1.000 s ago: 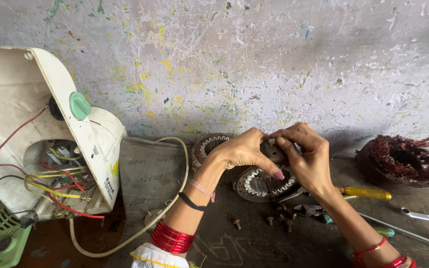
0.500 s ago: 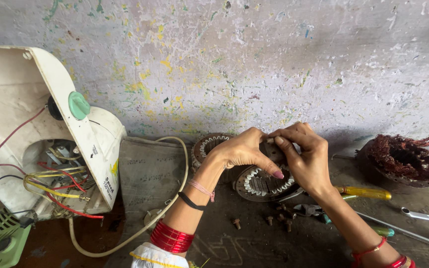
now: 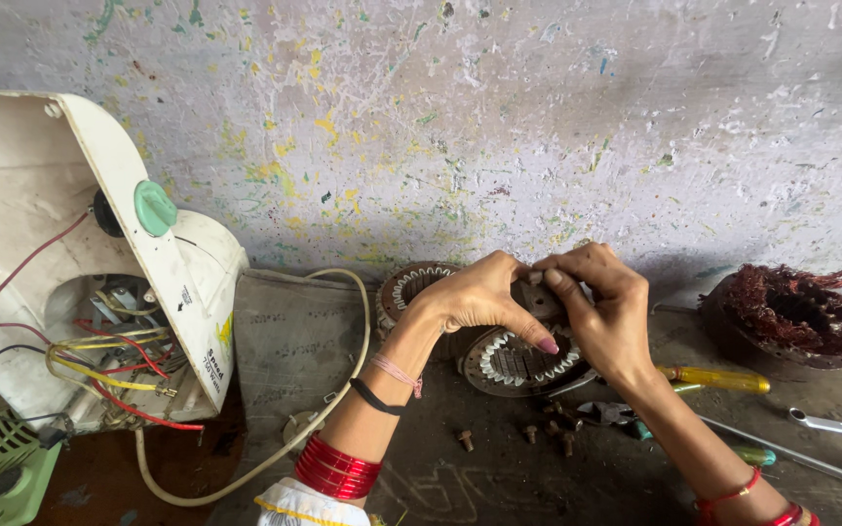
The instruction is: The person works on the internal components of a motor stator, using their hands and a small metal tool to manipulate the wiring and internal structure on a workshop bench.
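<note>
- A small grey metal part [image 3: 541,297] is pinched between both hands, held just above the work surface [image 3: 499,477] near its back edge, close to the paint-spattered wall [image 3: 499,127].
- The left hand [image 3: 475,297] curls around the part from the left, thumb underneath and fingers over the top, gripping it.
- The right hand [image 3: 601,312] closes on the same part from the right, its fingertips meeting the left hand's on top.
- Directly under the hands lies a round stator ring with white slot liners [image 3: 518,358]; a second, similar ring [image 3: 411,284] sits just behind the left wrist.
- A few loose screws [image 3: 528,433] are scattered in front of the ring, nearer the front edge.
- A yellow-handled screwdriver [image 3: 718,378] lies right of the right wrist, with a metal wrench [image 3: 835,426] toward the right edge.
- A stator wound with dark copper wire [image 3: 786,317] stands at the back right.
- At the left edge, an opened white appliance housing [image 3: 182,282] shows red, yellow and black wires [image 3: 109,360], with a cream cable [image 3: 333,409] looping across the surface.
</note>
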